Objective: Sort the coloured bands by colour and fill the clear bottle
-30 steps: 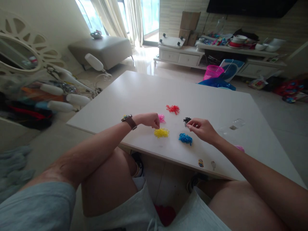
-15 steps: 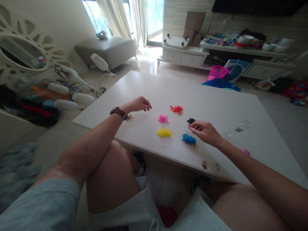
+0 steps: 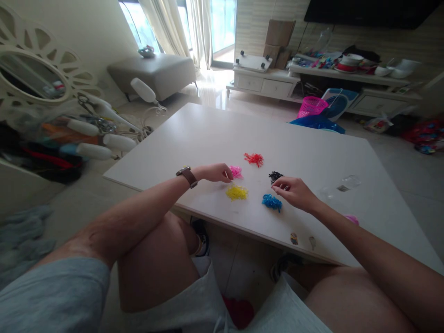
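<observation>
My left hand (image 3: 219, 173) has its fingers curled down beside the pile of small pink pieces (image 3: 236, 172), just above the yellow pile (image 3: 237, 193). Whatever is in those fingers is too small to make out. Between the black pile (image 3: 276, 176) and the blue pile (image 3: 271, 202), my right hand (image 3: 292, 190) holds its thumb and fingers closed together; any piece in them is hidden. A red pile (image 3: 254, 160) lies farther back on the white table (image 3: 208, 134). All the pieces look thin and shiny, like little plastic clips or bands.
Near the front edge lie a small yellow cartoon figure (image 3: 294, 238) and a small clear object (image 3: 312, 242). A clear container (image 3: 351, 181) lies on the right, and a pink item (image 3: 352, 218) shows behind my right forearm. A white lamp (image 3: 120, 141) stands left of the table.
My left hand has moved right and toward me, from left of the piles to beside the pink one. My right hand has stayed almost in place by the black pile.
</observation>
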Available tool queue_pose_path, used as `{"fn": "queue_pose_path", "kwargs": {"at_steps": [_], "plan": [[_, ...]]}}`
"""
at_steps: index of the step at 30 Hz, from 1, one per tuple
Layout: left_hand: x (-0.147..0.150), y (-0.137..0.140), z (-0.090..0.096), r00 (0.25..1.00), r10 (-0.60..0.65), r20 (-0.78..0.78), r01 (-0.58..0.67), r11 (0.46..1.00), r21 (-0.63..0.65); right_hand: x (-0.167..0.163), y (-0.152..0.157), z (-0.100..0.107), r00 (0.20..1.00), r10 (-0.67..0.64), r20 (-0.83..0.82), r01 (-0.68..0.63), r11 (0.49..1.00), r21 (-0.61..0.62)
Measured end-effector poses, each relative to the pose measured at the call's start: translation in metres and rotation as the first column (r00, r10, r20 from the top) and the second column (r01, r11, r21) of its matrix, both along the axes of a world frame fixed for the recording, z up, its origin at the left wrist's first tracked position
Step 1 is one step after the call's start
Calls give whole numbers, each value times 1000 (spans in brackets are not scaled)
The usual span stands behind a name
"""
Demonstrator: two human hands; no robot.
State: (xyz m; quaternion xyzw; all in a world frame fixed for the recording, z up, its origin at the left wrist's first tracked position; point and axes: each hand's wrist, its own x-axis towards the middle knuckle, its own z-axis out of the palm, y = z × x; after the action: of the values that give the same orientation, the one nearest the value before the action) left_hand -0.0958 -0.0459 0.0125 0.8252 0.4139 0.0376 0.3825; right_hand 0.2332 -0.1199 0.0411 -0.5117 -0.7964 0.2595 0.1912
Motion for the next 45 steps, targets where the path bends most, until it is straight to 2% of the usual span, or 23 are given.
{"fn": "queue_pose_path", "kwargs": {"at_steps": [5, 13, 16, 18, 20, 22, 23, 25, 27, 29, 36, 40, 45], "plan": [[23, 0, -5, 989, -119, 87, 127, 988, -85, 0, 0, -1, 1000, 5, 7, -4, 1000, -20], [27, 2, -3, 990, -71, 121, 83, 992, -94, 1, 1, -3, 999, 34, 4, -34, 999, -32], [27, 1, -3, 986, -86, 146, 109, 981, -161, 1, 2, -3, 999, 47, -2, -47, 998, -38], [21, 5, 4, 980, -87, 177, 122, 973, -197, 1, 2, -2, 999, 54, 1, -54, 998, -41], [6, 12, 16, 982, -23, 189, 58, 981, -184, 0, 2, -1, 998, 55, 6, -54, 998, -39], [-19, 21, 31, 968, 162, 192, -145, 984, -101, 0, 2, 0, 999, 52, 10, -52, 998, -37], [-33, 24, 37, 938, 283, 198, -277, 959, -58, 1, 2, 1, 999, 51, 9, -50, 998, -35], [-63, 28, 47, 850, 489, 195, -503, 864, 25, 2, 2, 1, 999, 50, 7, -50, 998, -35], [-88, 27, 49, 779, 607, 155, -621, 781, 64, 2, 2, 1, 999, 51, 5, -51, 998, -35], [-107, 24, 45, 750, 655, 85, -660, 749, 53, 3, 2, 2, 998, 56, 6, -56, 998, -35], [-134, 18, 18, 746, 645, -166, -662, 745, -83, 3, 2, 2, 997, 71, 21, -70, 997, -37], [-133, 21, 13, 756, 625, -193, -651, 749, -124, 5, 3, -1, 996, 80, 30, -79, 996, -30], [-127, 25, 19, 755, 640, -144, -654, 751, -90, 5, 3, -1, 996, 88, 30, -86, 995, -45]]}}
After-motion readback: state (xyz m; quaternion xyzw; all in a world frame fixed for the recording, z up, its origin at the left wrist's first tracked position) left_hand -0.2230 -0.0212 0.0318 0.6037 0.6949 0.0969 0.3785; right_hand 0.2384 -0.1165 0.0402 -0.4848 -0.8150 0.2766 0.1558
